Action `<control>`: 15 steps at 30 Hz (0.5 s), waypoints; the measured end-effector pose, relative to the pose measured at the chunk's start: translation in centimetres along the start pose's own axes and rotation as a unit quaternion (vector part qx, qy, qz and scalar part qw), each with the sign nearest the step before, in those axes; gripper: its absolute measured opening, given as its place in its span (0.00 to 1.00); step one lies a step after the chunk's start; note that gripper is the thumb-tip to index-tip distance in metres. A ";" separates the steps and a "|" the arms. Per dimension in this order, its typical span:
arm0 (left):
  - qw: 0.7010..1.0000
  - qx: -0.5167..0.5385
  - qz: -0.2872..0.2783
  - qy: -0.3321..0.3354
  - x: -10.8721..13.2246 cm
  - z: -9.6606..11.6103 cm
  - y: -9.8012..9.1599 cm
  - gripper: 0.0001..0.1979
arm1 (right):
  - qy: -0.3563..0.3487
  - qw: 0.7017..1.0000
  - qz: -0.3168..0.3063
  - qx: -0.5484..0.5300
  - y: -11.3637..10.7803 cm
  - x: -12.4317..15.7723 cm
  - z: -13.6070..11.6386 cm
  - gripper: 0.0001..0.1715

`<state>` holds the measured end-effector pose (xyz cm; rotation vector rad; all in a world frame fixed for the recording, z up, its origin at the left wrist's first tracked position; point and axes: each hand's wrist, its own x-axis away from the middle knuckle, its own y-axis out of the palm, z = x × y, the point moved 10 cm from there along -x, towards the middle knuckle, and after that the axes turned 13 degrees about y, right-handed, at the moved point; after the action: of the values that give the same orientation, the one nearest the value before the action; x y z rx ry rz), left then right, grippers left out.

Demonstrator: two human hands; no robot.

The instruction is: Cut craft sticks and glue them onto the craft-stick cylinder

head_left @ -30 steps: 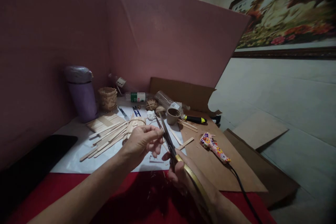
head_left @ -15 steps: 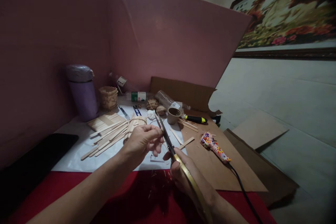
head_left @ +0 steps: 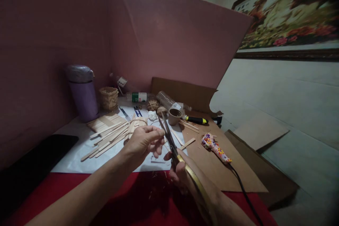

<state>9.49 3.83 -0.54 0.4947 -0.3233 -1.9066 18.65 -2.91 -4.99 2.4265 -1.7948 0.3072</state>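
My right hand (head_left: 182, 176) is closed around the gold handles of a pair of scissors (head_left: 171, 145), whose dark blades point up and away from me, slightly apart. Close to the blades, my left hand (head_left: 147, 139) has its thumb and forefinger pinched together; what they hold, if anything, is too small to make out. Beyond the left hand lie loose wooden craft sticks (head_left: 106, 143) and a bundle of sticks (head_left: 136, 124) tied with twine. Small pale scraps are scattered on the red cloth (head_left: 143, 194) below my hands.
White paper (head_left: 69, 160) and cardboard (head_left: 209, 173) cover the table. A floral glue gun (head_left: 215, 148) with a black cord lies right. Behind are a small cup (head_left: 174, 116), twine balls (head_left: 153, 105), a plastic bottle (head_left: 166, 99), a woven basket (head_left: 108, 99) and a purple tumbler (head_left: 84, 99).
The scissor blades have spread a little wider apart. My left hand stays in nearly the same place, still pinched. The view has shifted very slightly.
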 end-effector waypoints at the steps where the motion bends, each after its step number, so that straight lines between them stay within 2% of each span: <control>1: 1.000 0.000 -0.002 0.001 0.0 0.0 0.0 0.13 | -0.005 1.000 0.006 0.016 0.0 0.2 -0.3 0.43; 6: 1.000 -0.001 -0.012 0.004 0.1 0.2 0.2 0.10 | 0.002 0.997 0.010 0.074 0.4 1.2 -1.4 0.38; 10: 1.000 -0.008 -0.010 0.003 0.2 0.3 0.1 0.10 | -0.009 0.996 0.018 0.084 0.3 1.2 -1.8 0.37; 15: 1.000 -0.013 -0.016 0.002 0.2 0.4 0.0 0.11 | 0.002 0.997 0.028 0.078 0.0 0.7 -1.0 0.32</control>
<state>9.26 3.65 -0.26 0.4897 -0.2890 -1.9385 18.70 -3.34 -3.88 2.4756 -1.9078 0.4747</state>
